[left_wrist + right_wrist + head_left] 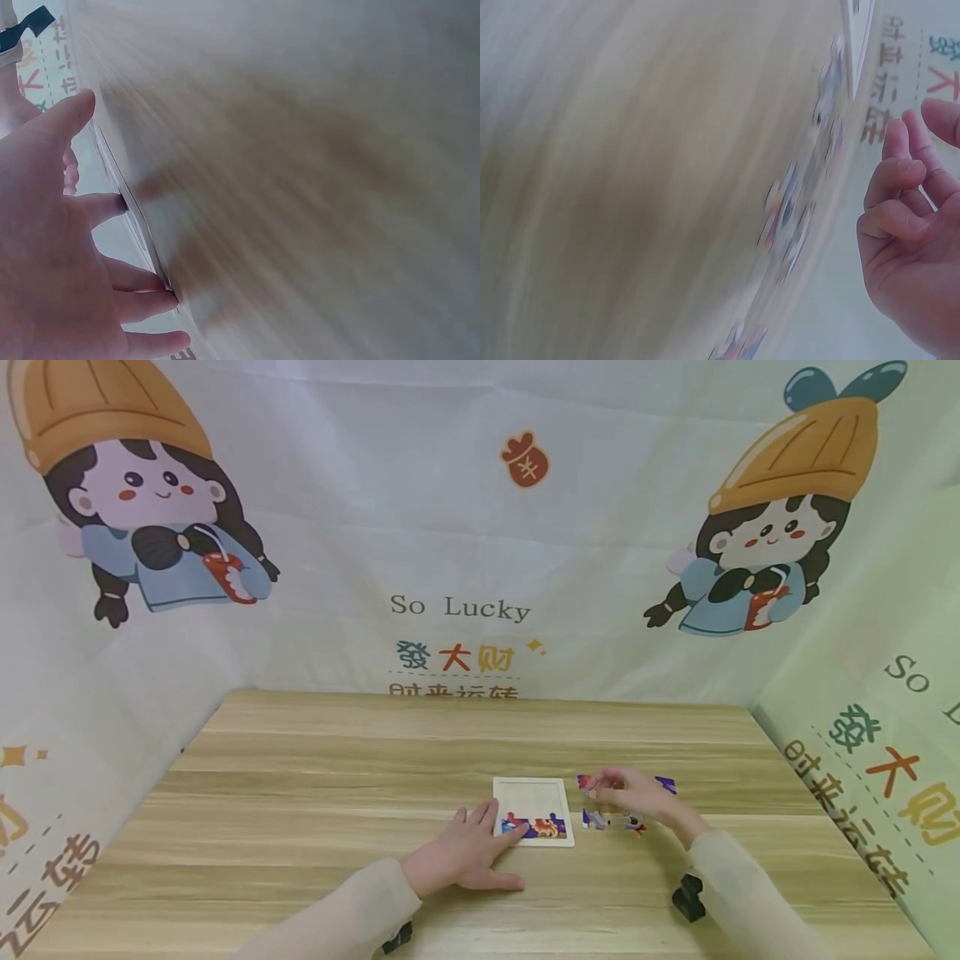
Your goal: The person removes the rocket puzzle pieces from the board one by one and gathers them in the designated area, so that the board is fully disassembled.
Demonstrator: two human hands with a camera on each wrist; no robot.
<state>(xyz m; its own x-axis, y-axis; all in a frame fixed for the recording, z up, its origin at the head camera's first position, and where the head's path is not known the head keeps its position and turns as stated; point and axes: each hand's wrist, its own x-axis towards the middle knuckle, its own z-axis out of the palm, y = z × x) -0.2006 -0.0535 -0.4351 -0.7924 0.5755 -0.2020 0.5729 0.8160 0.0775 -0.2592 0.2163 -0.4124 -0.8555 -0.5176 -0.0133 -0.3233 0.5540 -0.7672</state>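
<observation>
A white puzzle tray [532, 793] lies near the middle of the table, with colourful jigsaw pieces [551, 830] along its near edge. My left hand [459, 853] rests at the tray's left side, fingers extended and one reaching over the pieces. In the left wrist view, fingertips [161, 300] touch the tray's edge. To the right, my right hand [632, 792] hovers over loose jigsaw pieces [598, 820], its fingers loosely bent. The right wrist view shows this hand [911, 217] raised off the table, with no piece visible between its fingers. It partly covers a red piece [582, 783].
A purple piece [665, 785] lies beyond the right wrist. The wooden table [315, 777] extends on all sides of the tray. Printed cloth [337, 527] hangs behind it and at both sides. A black wrist device [688, 897] sits below the right sleeve.
</observation>
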